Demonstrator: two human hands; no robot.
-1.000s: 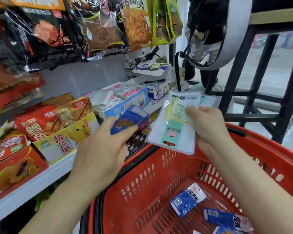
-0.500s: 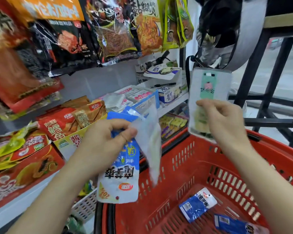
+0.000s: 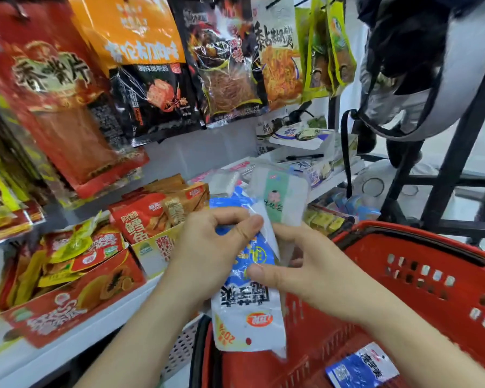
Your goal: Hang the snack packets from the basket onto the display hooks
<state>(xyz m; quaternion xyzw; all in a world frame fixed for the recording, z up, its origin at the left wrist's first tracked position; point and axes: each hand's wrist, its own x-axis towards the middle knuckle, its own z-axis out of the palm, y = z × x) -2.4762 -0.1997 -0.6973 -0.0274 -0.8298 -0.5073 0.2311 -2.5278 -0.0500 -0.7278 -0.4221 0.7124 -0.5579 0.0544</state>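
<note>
My left hand [image 3: 210,247] pinches the top of a blue and white snack packet [image 3: 247,312] that hangs down over the rim of the red basket [image 3: 420,264]. My right hand [image 3: 308,273] grips a white and green packet [image 3: 280,200] that sticks up behind my fingers, and its thumb touches the blue packet. The two hands are close together in the middle of the view. Another blue packet [image 3: 361,368] lies in the basket's bottom. Large snack bags [image 3: 224,65] hang from hooks along the top.
A white shelf [image 3: 67,340] at the left carries open boxes of red and yellow snacks [image 3: 76,278]. Further boxes and a pen lie at the back of the shelf. A black metal frame [image 3: 457,152] with a grey and black bag [image 3: 420,79] stands at the right.
My right hand has come down and left with the white and green packet, meeting my left hand. The blue packet still hangs from my left hand. The view has tilted up slightly.
</note>
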